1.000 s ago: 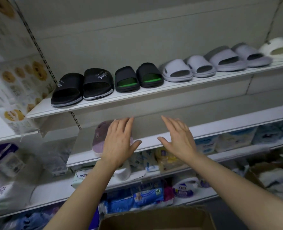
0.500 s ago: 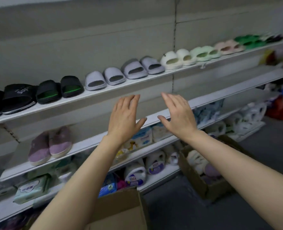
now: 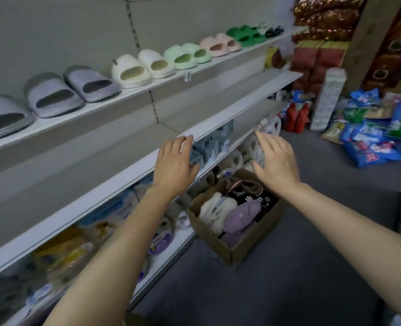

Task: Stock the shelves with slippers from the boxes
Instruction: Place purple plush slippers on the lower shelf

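- Fingers spread and slack on the left hand (image 3: 174, 165) and right hand (image 3: 275, 161); neither holds anything.
- Gaze has swung right, off the purple pair shelved a moment ago.
- Box (image 3: 227, 249) below, seemingly fuzzy slippers (image 3: 240, 215) inside: next pick.

The top shelf (image 3: 147, 90) is white, and its slippers run from left to far right: lilac-grey slides (image 3: 72, 90), cream slides (image 3: 143, 67), mint slides (image 3: 187, 55), pink slides (image 3: 220, 44), bright green slides (image 3: 246, 35), then what may be a black pair (image 3: 273, 31), too blurred to be sure. The brown box (image 3: 239, 250) on the grey floor (image 3: 288, 278) holds cream, purple and black slippers. Far right lie blue packs (image 3: 373, 142), with two red bottles (image 3: 295, 116) to their left.
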Demonstrator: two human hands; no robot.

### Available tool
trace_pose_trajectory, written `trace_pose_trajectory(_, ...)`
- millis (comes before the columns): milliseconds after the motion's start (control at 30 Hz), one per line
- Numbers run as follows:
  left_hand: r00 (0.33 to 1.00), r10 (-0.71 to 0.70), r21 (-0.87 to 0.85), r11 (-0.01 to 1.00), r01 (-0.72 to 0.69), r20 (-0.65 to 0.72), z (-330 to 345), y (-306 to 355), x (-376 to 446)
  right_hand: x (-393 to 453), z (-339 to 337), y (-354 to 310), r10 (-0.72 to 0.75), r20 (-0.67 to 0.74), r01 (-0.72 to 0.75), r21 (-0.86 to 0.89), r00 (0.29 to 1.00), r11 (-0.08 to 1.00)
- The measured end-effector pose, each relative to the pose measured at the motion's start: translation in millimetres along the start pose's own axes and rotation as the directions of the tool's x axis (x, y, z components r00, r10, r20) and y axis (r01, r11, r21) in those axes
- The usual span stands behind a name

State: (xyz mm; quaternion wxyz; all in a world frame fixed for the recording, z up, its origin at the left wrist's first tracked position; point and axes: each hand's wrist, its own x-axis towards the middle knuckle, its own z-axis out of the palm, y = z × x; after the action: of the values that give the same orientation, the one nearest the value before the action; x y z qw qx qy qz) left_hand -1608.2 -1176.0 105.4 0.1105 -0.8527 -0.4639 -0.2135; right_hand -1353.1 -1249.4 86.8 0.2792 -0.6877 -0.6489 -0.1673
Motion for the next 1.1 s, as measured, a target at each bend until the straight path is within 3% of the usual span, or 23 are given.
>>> trace_pose_trajectory(100,0.997,0.049,-0.031,0.998,-0.047,0.066,61,2,28,0,41,37,0.097,0.056,-0.097,-0.011,0.994,0.995)
trace_pose_trajectory(300,0.936,0.104,-0.112,0.991,-0.070,0.335,192,21,47,-30,132,91,0.243,0.186,-0.252,0.024,0.952,0.968)
trace_pose_trajectory(600,0.726,0.117,-0.135,0.990,-0.034,0.678,393,71,24,-86,278,150,0.341,0.367,-0.374,0.021,0.865,0.927)
trace_pose_trajectory(767,0.593,0.055,-0.150,0.982,0.112,0.803,477,95,10,-126,340,165,0.379,0.478,-0.435,0.008,0.793,0.900)
trace_pose_trajectory(900,0.656,0.054,-0.185,0.974,0.132,0.753,530,112,-1,-152,379,170,0.410,0.546,-0.487,-0.004,0.731,0.874)
trace_pose_trajectory(1100,0.676,0.018,-0.113,0.989,0.097,0.737,575,112,-13,-180,412,149,0.496,0.612,-0.634,0.012,0.616,0.773)
